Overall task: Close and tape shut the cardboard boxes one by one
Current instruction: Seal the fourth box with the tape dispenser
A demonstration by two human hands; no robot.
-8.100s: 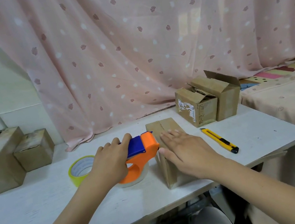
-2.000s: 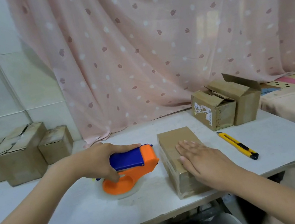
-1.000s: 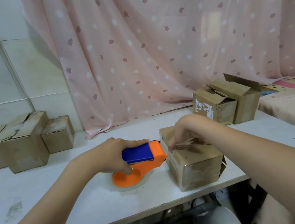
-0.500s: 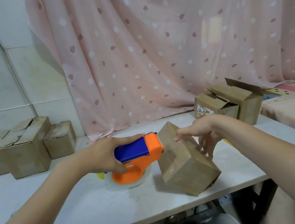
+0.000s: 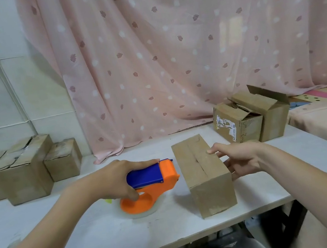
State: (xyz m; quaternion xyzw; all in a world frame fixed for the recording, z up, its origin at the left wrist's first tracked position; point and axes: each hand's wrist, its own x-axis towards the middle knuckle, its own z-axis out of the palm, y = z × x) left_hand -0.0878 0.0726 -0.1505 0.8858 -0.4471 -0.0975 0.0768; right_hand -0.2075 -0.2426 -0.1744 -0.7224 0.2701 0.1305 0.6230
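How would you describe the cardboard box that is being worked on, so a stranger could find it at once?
Start at the white table before the pink curtain. The plain brown cardboard box sits near its front edge, right of the orange-and-blue tape dispenser. Unlike the other boxes, it stands alone, with the right hand touching it.

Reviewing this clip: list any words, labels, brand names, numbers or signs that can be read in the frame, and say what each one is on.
No text can be read.
White shipping label on the open cardboard box at the back right: dark print, too small and blurred to read.
Tape dispenser under the left hand: no marking visible.
Box touched by the right hand: plain cardboard, no print visible.
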